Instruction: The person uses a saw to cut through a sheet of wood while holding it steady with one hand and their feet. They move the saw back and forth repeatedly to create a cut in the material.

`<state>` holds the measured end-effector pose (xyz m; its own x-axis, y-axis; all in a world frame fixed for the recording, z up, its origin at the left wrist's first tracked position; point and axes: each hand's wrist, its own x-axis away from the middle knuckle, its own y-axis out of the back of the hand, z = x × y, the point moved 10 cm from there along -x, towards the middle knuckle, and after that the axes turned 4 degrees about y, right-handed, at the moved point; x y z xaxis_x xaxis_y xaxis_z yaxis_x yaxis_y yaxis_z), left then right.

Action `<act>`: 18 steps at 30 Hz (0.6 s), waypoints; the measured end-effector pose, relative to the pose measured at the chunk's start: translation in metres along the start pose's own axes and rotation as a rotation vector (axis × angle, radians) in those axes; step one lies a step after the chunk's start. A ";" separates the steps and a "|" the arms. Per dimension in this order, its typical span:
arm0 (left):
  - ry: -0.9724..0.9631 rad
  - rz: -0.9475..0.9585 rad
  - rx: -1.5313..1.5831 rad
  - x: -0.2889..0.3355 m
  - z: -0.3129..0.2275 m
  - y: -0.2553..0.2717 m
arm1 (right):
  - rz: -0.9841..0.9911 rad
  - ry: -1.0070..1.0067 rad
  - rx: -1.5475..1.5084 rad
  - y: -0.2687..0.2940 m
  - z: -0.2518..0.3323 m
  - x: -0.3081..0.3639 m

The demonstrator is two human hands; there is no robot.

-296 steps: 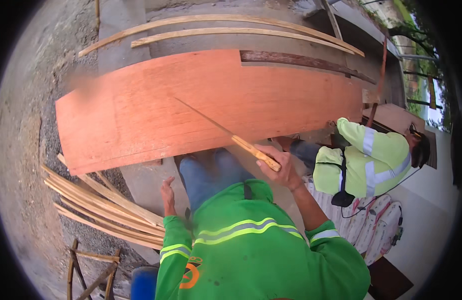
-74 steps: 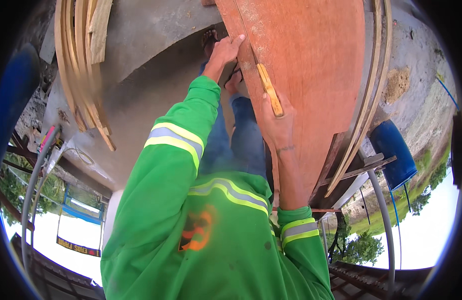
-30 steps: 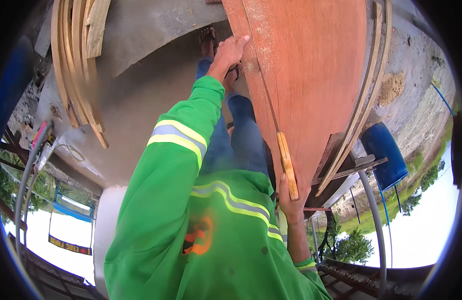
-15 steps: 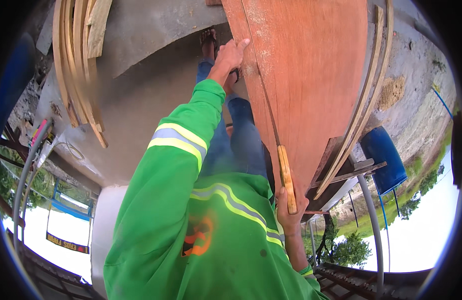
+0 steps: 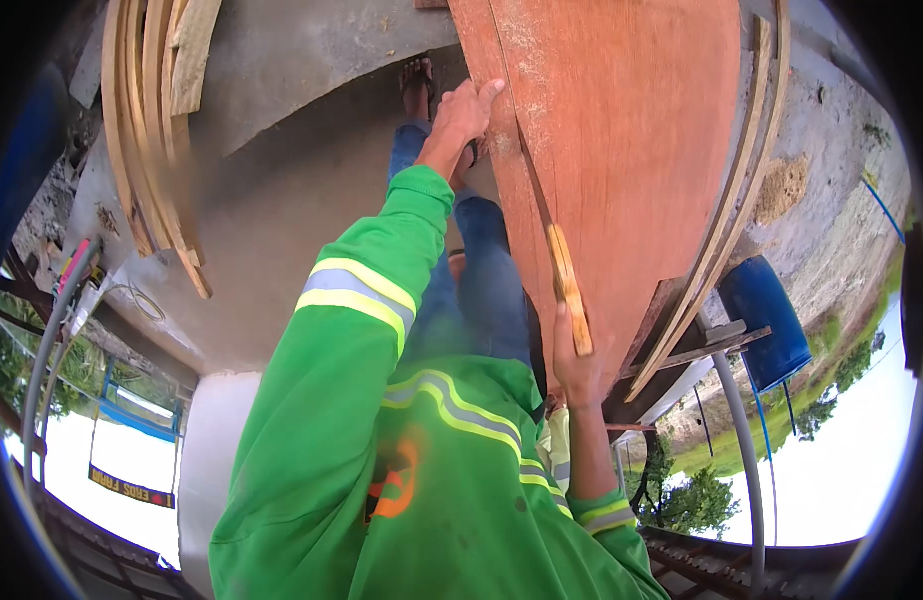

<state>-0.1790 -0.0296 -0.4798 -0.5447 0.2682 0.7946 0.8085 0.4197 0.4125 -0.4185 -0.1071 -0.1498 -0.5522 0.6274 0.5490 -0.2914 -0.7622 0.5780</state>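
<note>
A reddish-brown wooden board (image 5: 632,150) lies in front of me, with a long cut line and pale sawdust along its left part. My right hand (image 5: 579,360) is closed round the light wooden handle of a handsaw (image 5: 565,280). The saw's thin blade sits in the cut and points away from me. My left hand (image 5: 466,115) grips the board's left edge near the cut, thumb on top; its other fingers are partly hidden.
Long wooden strips (image 5: 152,120) lie at the far left. Two more strips (image 5: 717,220) run along the board's right side. Beyond them stands a blue barrel (image 5: 767,320). A sawdust heap (image 5: 782,187) lies on the ground at right. My foot (image 5: 418,80) is below the board's left edge.
My right hand has pushed the saw forward, away from me, so less of the blade shows above the board. My left hand stays on the edge.
</note>
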 end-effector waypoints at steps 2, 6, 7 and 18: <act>-0.015 0.033 0.004 0.000 -0.006 -0.006 | -0.061 0.015 -0.070 -0.049 -0.004 -0.110; 0.104 0.248 0.121 0.016 -0.008 -0.014 | -0.056 -0.006 0.022 -0.032 0.008 -0.057; 0.100 0.176 0.098 0.010 -0.001 0.006 | 0.059 0.002 0.083 -0.014 0.012 -0.007; -0.044 0.059 -0.005 0.008 -0.015 -0.005 | -0.107 0.067 -0.027 -0.059 -0.002 -0.088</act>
<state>-0.1843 -0.0422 -0.4691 -0.5050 0.3299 0.7976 0.8406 0.3977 0.3677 -0.3547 -0.1176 -0.2332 -0.5675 0.6938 0.4435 -0.3713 -0.6963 0.6142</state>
